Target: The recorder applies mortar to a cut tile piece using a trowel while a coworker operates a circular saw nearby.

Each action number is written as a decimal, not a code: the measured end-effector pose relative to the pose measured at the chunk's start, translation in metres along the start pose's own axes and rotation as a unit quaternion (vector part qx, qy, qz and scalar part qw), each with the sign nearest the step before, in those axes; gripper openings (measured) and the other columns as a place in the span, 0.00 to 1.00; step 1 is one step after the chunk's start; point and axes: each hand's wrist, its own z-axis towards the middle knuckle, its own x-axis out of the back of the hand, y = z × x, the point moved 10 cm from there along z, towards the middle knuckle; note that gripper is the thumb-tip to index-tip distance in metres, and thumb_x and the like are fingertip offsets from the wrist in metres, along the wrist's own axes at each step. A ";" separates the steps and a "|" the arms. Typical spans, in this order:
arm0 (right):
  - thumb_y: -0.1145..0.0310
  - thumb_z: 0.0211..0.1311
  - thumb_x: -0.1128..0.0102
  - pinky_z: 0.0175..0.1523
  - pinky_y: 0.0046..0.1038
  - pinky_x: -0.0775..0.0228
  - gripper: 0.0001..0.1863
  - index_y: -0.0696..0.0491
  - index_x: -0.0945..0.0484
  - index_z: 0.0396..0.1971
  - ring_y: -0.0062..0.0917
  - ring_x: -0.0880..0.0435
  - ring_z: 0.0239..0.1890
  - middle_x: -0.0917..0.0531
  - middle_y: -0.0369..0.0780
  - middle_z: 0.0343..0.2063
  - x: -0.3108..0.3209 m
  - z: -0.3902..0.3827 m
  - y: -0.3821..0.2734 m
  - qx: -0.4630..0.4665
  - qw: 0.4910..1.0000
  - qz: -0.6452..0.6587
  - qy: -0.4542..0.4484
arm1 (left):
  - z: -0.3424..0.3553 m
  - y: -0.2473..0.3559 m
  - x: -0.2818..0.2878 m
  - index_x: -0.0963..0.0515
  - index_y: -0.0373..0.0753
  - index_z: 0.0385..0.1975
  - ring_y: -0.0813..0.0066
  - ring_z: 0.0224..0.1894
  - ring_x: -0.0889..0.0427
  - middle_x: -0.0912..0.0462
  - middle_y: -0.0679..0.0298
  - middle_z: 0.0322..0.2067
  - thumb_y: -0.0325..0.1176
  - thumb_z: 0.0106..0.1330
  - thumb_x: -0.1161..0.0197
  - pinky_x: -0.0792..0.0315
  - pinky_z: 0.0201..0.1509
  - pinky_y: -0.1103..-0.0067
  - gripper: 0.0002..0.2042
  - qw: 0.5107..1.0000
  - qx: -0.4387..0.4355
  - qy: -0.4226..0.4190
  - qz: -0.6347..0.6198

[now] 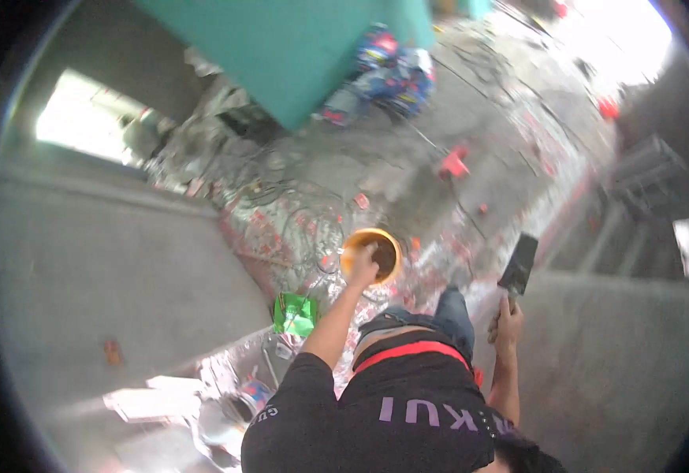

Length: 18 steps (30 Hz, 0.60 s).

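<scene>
My left hand (363,266) is at the near left edge of a round yellow-orange bucket (396,263), closed over its rim, with fingers reaching across the dark brown inside. Motion blur softens the fingers, and whether the bucket rests on the floor is hard to tell. Out to the right, my right hand (507,319) grips the handle of a trowel (519,263) with a flat, dark, rectangular blade. The blade points up and away from me, apart from the bucket.
Rubble, cables and red scraps litter the grey floor (407,169). A green bag (296,314) lies left of the bucket. Farther off are blue-red sacks (388,83) beside a teal panel (281,47), and a red object (455,162). Grey walls (139,276) flank both sides.
</scene>
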 end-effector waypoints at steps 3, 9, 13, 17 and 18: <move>0.55 0.76 0.39 0.13 0.25 0.42 0.17 0.48 0.29 0.30 0.16 0.33 0.10 0.29 0.30 0.16 -0.014 0.083 -0.032 -0.024 0.997 -0.025 -0.075 | -0.053 -0.040 -0.015 0.19 0.36 0.49 0.50 0.52 0.15 0.15 0.49 0.43 0.36 0.68 0.39 0.23 0.54 0.60 0.15 0.975 0.221 -0.024 -0.007; 0.56 0.75 0.37 0.14 0.25 0.40 0.18 0.49 0.30 0.27 0.17 0.31 0.11 0.30 0.31 0.15 -0.102 0.191 -0.185 0.046 0.963 -0.146 -0.222 | -0.199 -0.103 -0.037 0.11 0.39 0.39 0.47 0.47 0.12 0.11 0.47 0.42 0.47 0.63 0.41 0.21 0.54 0.57 0.19 0.889 0.369 -0.082 0.258; 0.62 0.76 0.42 0.13 0.26 0.41 0.14 0.51 0.28 0.29 0.18 0.31 0.09 0.29 0.32 0.15 -0.181 0.271 -0.252 0.098 0.937 -0.186 -0.280 | -0.248 -0.098 -0.080 0.11 0.38 0.38 0.49 0.47 0.11 0.11 0.48 0.43 0.48 0.62 0.40 0.20 0.53 0.59 0.20 0.800 0.594 0.071 0.035; 0.61 0.76 0.41 0.13 0.27 0.42 0.15 0.52 0.27 0.29 0.19 0.30 0.09 0.28 0.32 0.15 -0.274 0.337 -0.282 0.125 0.913 -0.244 -0.302 | -0.204 -0.077 -0.148 0.10 0.38 0.34 0.51 0.50 0.11 0.10 0.48 0.41 0.49 0.62 0.37 0.21 0.57 0.58 0.19 0.792 0.605 0.071 -0.042; 0.58 0.76 0.41 0.12 0.26 0.42 0.16 0.51 0.27 0.29 0.20 0.30 0.08 0.29 0.32 0.14 -0.298 0.349 -0.281 0.110 0.919 -0.235 -0.298 | -0.173 -0.069 -0.144 0.10 0.38 0.34 0.50 0.50 0.12 0.10 0.47 0.41 0.50 0.62 0.36 0.22 0.59 0.57 0.20 0.784 0.611 0.088 -0.060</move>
